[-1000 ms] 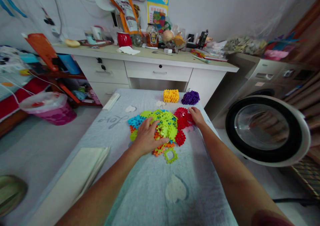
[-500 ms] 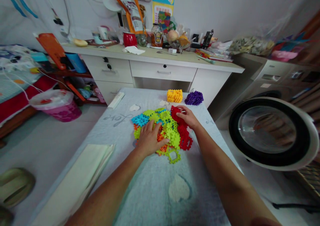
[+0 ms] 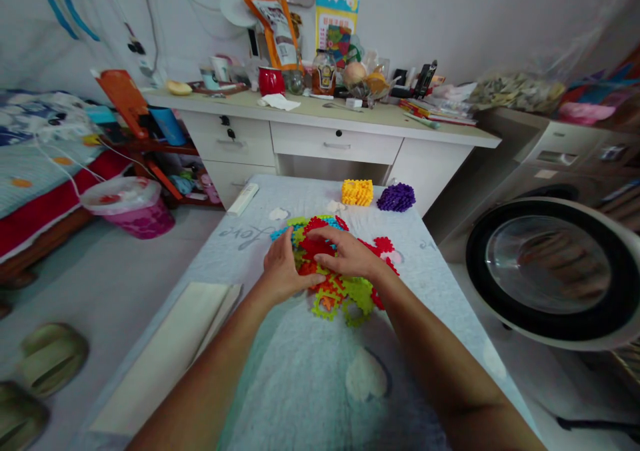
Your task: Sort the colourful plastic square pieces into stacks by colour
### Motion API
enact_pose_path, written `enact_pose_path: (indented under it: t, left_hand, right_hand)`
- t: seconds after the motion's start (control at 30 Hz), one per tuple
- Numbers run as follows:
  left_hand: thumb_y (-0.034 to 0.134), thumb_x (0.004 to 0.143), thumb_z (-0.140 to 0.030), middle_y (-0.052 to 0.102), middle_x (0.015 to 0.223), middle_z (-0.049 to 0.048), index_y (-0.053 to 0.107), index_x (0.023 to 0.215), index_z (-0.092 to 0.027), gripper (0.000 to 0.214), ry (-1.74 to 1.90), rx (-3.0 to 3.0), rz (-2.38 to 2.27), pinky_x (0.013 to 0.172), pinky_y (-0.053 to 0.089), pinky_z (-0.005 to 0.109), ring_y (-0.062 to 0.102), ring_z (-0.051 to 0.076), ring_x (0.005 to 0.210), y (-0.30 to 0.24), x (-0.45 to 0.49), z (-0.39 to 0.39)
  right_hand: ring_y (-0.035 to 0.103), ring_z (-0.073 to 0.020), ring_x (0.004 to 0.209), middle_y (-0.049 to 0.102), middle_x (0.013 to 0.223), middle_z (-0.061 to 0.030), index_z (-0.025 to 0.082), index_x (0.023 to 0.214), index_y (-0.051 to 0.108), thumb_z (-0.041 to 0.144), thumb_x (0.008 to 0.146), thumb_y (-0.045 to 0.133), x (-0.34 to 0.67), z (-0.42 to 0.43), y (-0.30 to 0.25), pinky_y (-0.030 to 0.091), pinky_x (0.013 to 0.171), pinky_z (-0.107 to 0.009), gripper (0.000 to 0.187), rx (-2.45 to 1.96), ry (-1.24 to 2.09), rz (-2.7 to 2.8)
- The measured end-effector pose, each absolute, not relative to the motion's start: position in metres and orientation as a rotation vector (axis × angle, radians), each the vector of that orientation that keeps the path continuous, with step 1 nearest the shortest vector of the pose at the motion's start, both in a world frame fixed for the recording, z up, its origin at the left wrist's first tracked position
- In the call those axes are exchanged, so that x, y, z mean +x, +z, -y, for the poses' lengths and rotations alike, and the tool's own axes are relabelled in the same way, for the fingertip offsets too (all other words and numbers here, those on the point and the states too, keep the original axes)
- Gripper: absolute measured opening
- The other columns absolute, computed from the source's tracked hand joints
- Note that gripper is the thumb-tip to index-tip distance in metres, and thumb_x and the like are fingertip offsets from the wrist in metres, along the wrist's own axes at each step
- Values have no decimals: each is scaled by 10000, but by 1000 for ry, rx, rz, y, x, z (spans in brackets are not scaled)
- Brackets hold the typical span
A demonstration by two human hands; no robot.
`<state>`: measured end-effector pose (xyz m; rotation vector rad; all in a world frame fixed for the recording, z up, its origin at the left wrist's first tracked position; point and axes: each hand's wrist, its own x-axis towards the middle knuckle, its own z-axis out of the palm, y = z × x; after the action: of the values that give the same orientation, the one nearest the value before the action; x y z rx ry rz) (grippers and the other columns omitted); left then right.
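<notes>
A pile of flat, notched plastic puzzle pieces [image 3: 357, 291] in green, blue, orange and red lies on the cloth-covered table. My right hand [image 3: 353, 254] reaches over the pile, its fingers curled round red puzzle pieces [image 3: 317, 243]. At the pile's left side is my left hand [image 3: 283, 268], with thumb and fingers apart beside the red pieces; its fingertips partly cover the pile. More red pieces [image 3: 384, 244] are scattered to the right of my right hand. Behind the pile stand a yellow stack [image 3: 357, 192] and a purple stack [image 3: 396, 198] of similar pieces.
A white remote [image 3: 243, 199] rests at the table's far left corner. Folded pale cloth or paper [image 3: 165, 358] lies along the left edge. Beyond the table stands a white desk [image 3: 337, 141] with jars and bags. A washing machine's round door [image 3: 550, 271] hangs open at right.
My right hand has moved left from the pile's right side, bringing red pieces over the middle. My left hand has drawn back slightly to the left. The view has shifted a little.
</notes>
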<state>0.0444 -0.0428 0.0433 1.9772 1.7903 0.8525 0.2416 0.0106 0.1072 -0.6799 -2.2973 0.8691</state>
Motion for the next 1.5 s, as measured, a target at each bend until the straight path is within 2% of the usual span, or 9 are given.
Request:
enact_pose_path:
  t: [0.2, 0.4, 0.5, 0.63, 0.8, 1.03, 1.17, 1.3, 1.5]
  left_hand:
    - [691, 767, -603, 217, 1604, 155, 405, 1490, -267, 847, 884, 2096, -1789, 1188, 271, 579, 236, 384, 1488, 63, 40, 49]
    - [594, 887, -499, 323, 1589, 118, 569, 1381, -270, 545, 793, 2356, -1606, 1203, 255, 573, 253, 357, 1487, 64, 67, 32]
    - [628, 865, -449, 440, 1527, 107, 529, 1421, -274, 592, 629, 2383, -1519, 1190, 306, 521, 369, 316, 1425, 59, 70, 28]
    - [625, 861, -449, 536, 1448, 122, 453, 1477, -238, 673, 552, 2351, -1523, 1138, 367, 479, 473, 295, 1341, 59, 65, 37]
    - [606, 865, -510, 569, 1432, 130, 407, 1490, -249, 707, 494, 2273, -1726, 1134, 311, 550, 505, 319, 1326, 67, 55, 54]
    - [527, 905, -532, 660, 1231, 143, 588, 1306, -207, 520, 471, 2157, -2054, 1055, 378, 549, 582, 338, 1198, 68, 42, 48]
    - [546, 896, -451, 623, 1268, 141, 552, 1357, -194, 527, 635, 2095, -2061, 1018, 441, 484, 588, 321, 1183, 60, 42, 31]
    - [539, 891, -392, 637, 1238, 121, 625, 1228, -201, 398, 869, 2028, -2019, 1035, 452, 460, 596, 292, 1166, 49, 42, 13]
    - [479, 926, -467, 653, 1193, 136, 632, 1181, -186, 409, 1219, 1938, -2015, 1041, 451, 501, 584, 300, 1158, 27, 33, 4]
  right_hand:
    - [584, -284, 1198, 647, 1273, -104, 255, 1291, 637, 383, 885, 622, 300, -4, 101, 427, 1063, -497, 427, -992, 629, 2227]
    - [358, -407, 1433, 421, 1543, -184, 232, 1538, 405, 663, 665, 791, 356, 10, 65, 293, 1162, -612, 1047, -1282, 621, 2407]
    - [273, -404, 1484, 305, 1616, -182, 243, 1571, 342, 714, 649, 778, 363, 18, 52, 261, 1184, -607, 1123, -1235, 673, 2506]
    - [280, -379, 1486, 297, 1620, -171, 239, 1531, 413, 676, 720, 751, 366, 12, 46, 269, 1188, -578, 981, -1220, 712, 2465]
    - [463, -308, 1359, 506, 1459, -147, 225, 1485, 461, 456, 872, 655, 367, -11, 42, 337, 1159, -523, 683, -1256, 674, 2301]
    - [431, -338, 1372, 466, 1494, -151, 237, 1394, 571, 456, 890, 622, 324, -39, 56, 359, 1114, -524, 552, -1550, 391, 2247]
    - [426, -349, 1381, 452, 1521, -147, 260, 1439, 531, 542, 910, 591, 280, -46, 75, 341, 1101, -550, 603, -1526, 389, 2412]
    - [474, -340, 1327, 478, 1498, -140, 259, 1386, 584, 512, 872, 653, 259, -42, 79, 357, 1074, -534, 577, -1393, 404, 2642]
    - [570, -321, 1158, 626, 1259, -122, 229, 1091, 737, 384, 813, 696, 292, -34, 95, 383, 1024, -533, 321, -1340, 348, 2704]
